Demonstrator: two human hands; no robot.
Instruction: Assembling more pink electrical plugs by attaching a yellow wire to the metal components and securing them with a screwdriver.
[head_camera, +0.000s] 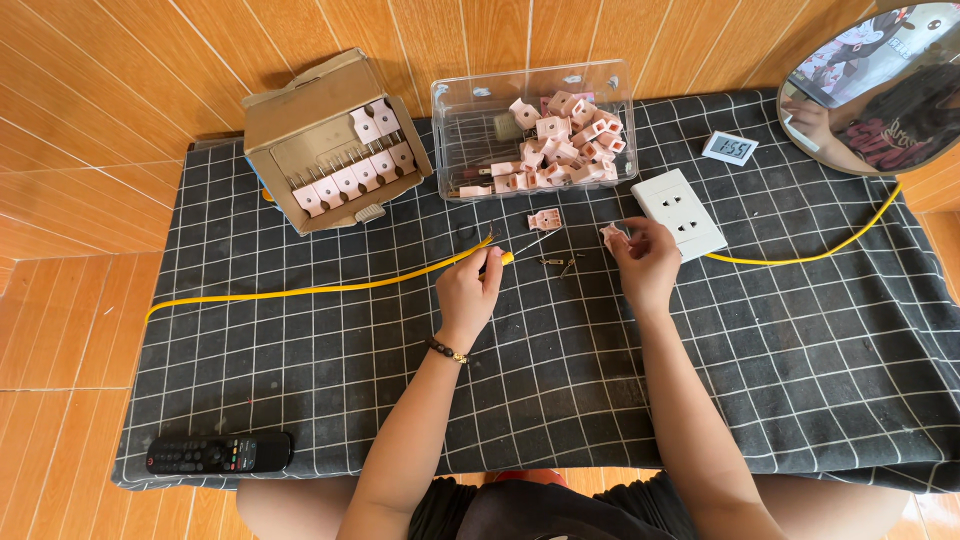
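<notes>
While the fingers hide most of it, a small pink plug piece (612, 236) shows at the tips of the right hand (645, 262), pinched there; its exact shape cannot be made out. Left hand (470, 295) is closed round a screwdriver (528, 248): yellow handle mostly buried in the fist, thin metal shaft pointing toward 1 o'clock. Tip stops just short of a loose pink plug (545, 219) on the cloth.

Between the hands lie small metal bits (560, 263), too tiny to tell apart. Beaded bracelet (446, 351) on left wrist.

Cloth (300, 400): dark, soft, white grid, covering the table; its near edge is cut by the person's lap. Yellow cable (300, 291), smooth and round, runs from 9 o'clock under the left hand; a second stretch leaves the white outlet plate (680, 213) toward 3 o'clock. Plate is flat, rectangular, glossy plastic, just beside the right hand at 1 o'clock.

At 12 o'clock, clear plastic bin (470, 125), heaped on its right side with pink plugs; contents at left blurred behind the wall. At 10 o'clock, a tipped cardboard box (290, 115), flaps open, holds rows of the same plugs.

Small white timer (729, 148) at 2 o'clock. Round mirror (880, 80), cropped by the frame's corner. Black remote (218, 453) at 8 o'clock. Wood plank walls all round.
</notes>
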